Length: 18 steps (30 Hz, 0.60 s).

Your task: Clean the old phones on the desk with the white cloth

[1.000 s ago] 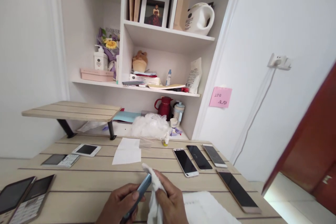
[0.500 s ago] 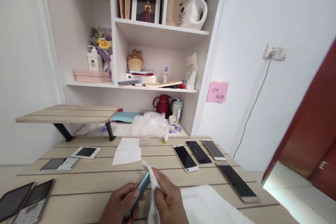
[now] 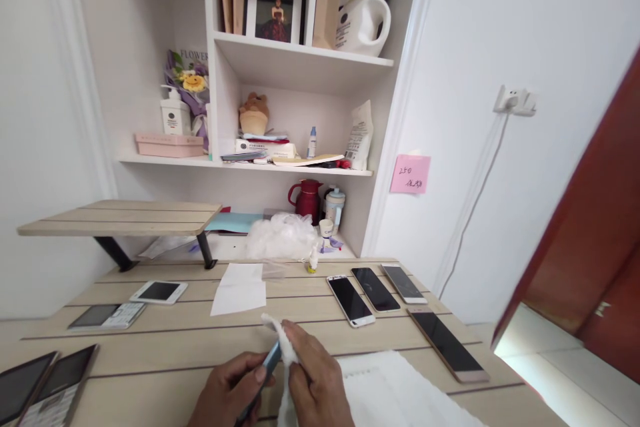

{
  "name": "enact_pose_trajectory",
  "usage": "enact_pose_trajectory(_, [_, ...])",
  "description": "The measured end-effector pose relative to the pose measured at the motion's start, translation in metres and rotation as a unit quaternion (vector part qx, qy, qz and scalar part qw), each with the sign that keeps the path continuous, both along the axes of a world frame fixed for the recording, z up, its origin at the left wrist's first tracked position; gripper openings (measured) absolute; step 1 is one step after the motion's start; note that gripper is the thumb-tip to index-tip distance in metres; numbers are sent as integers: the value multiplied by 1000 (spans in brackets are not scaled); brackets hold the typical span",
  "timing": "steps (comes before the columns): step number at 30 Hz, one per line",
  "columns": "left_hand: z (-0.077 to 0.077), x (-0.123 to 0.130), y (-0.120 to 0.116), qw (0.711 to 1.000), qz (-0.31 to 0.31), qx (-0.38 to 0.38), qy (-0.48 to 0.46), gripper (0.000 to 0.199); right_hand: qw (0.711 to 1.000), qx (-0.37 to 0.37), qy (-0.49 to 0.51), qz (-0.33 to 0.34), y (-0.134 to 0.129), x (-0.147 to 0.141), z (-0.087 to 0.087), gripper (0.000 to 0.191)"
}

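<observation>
My left hand (image 3: 227, 390) grips a slim blue smartphone (image 3: 264, 373) low at the bottom of the view, tilted with its upper end toward my right hand. My right hand (image 3: 317, 383) pinches a white cloth (image 3: 286, 353) around that upper end, hiding part of the phone. Several smartphones lie face up on the light wooden desk (image 3: 175, 340) to the right, including a white-framed one (image 3: 351, 301) and a long gold-framed one (image 3: 447, 345). A folded white towel (image 3: 395, 393) lies just right of my right hand.
Keypad phones (image 3: 106, 316) and dark-screened devices (image 3: 63, 380) lie at the desk's left. A paper sheet (image 3: 238, 290) lies ahead. Behind it are a small raised wooden shelf (image 3: 120, 227), a crumpled plastic bag (image 3: 280, 238) and white shelving (image 3: 295, 163). A red door (image 3: 585, 247) edges the right.
The cloth has slid further over the phone's upper end, and both hands sit slightly lower. The whole scene has shifted a little left in view as my head turned.
</observation>
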<state>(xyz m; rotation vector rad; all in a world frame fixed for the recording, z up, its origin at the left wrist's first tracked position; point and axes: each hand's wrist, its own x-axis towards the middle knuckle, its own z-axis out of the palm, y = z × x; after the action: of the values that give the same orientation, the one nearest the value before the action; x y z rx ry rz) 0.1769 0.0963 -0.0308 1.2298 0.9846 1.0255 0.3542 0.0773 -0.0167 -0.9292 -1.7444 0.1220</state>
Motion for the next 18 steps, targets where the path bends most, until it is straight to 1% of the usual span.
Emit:
enact_pose_trajectory(2, [-2,-1,0,1000,-8,12,19,53,999,32,-2,-10,1,0,-2,58])
enact_pose_trajectory(3, [-2,-1,0,1000,-7,17,21,53,1000,26,-1,-8,2,0,-2,58])
enact_pose_trajectory(7, [1,0,0,1000,15,25,-11,52,997,-75,20,19,4,2,1,57])
enact_pose_trajectory(9, [2,0,1,999,33,30,-25,51,994,-99,28,21,3,3,4,56])
enact_pose_trajectory(11, [1,0,1,999,37,36,-14,53,997,-73,9,19,2,3,5,57])
enact_pose_trajectory(14, [-2,0,2,999,20,47,15,57,999,24,-37,13,1,3,2,60])
enact_pose_trajectory(15, [-3,0,2,998,14,51,19,58,998,45,-45,10,1,3,1,61])
enact_pose_trajectory(16, [-3,-1,1,998,12,53,19,59,998,49,-46,6,1,3,0,61])
enact_pose_trajectory(18, [-4,-1,1,998,15,54,14,59,999,12,-32,-1,2,2,-1,60])
